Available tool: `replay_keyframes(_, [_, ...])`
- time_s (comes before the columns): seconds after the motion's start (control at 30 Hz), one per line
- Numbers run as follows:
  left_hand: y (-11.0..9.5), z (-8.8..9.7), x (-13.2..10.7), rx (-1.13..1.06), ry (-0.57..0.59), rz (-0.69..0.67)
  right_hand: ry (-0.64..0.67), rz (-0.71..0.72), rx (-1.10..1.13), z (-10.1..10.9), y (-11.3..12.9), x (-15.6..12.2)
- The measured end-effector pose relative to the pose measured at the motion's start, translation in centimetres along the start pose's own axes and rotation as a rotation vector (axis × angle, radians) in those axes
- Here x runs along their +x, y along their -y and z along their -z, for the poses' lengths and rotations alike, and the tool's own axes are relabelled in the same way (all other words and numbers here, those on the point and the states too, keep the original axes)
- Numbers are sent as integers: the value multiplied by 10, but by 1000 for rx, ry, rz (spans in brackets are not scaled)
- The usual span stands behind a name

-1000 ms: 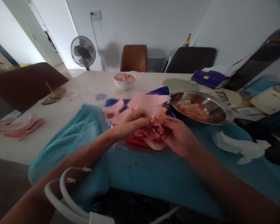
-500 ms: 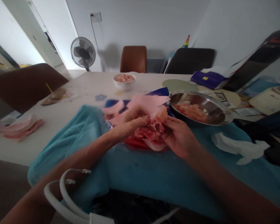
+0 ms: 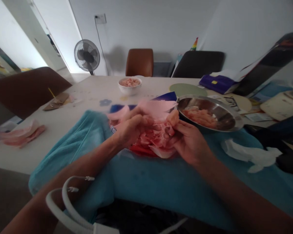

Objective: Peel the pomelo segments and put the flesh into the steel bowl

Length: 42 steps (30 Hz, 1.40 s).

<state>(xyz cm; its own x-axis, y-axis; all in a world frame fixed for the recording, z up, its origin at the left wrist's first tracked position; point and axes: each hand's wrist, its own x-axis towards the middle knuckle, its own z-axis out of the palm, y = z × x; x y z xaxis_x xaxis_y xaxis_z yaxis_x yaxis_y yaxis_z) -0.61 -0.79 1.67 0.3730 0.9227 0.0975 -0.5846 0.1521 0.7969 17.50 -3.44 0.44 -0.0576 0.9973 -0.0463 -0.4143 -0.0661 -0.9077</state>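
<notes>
My right hand pinches a pomelo segment, its pale orange pulp showing above the fingertips. Opposite it, my left hand is closed, thumb against curled fingers. Motion blur hides what sits between them. Below both hands lies a heap of pink pomelo membranes, resting on red and blue plastic packaging. Thick pink peel stands just behind the heap. To the right, a steel bowl holds peeled pomelo pulp.
A white bowl of pink pieces stands at the back. Teal cloth covers the near side. Crumpled tissue lies right, more pink peel far left. A purple packet and green mat are farther back.
My left hand has drawn slightly left, away from the segment, and its fingers have curled in more. My right hand stays nearly in place, still pinching the segment.
</notes>
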Motion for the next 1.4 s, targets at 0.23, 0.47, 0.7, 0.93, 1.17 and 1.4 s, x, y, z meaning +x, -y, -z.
replay_keyframes(0.23, [-21,10,10,-37,-104,-39,-75,112,99,7,18,9])
replay_keyframes(0.47, [-14,6,7,108,-33,126,117,-159,64,-3,14,-3])
replay_keyframes(0.7, [0,7,1,273,70,138,207,-208,36,-7,6,-4])
replay_keyframes(0.93, [7,11,3,161,150,167,217,-155,-78,-11,8,-9])
replay_keyframes(1.17, [7,16,6,33,81,290,89,-14,-268,-6,9,-8])
replay_keyframes(1.4, [8,16,5,58,121,280,-131,246,-346,6,14,2])
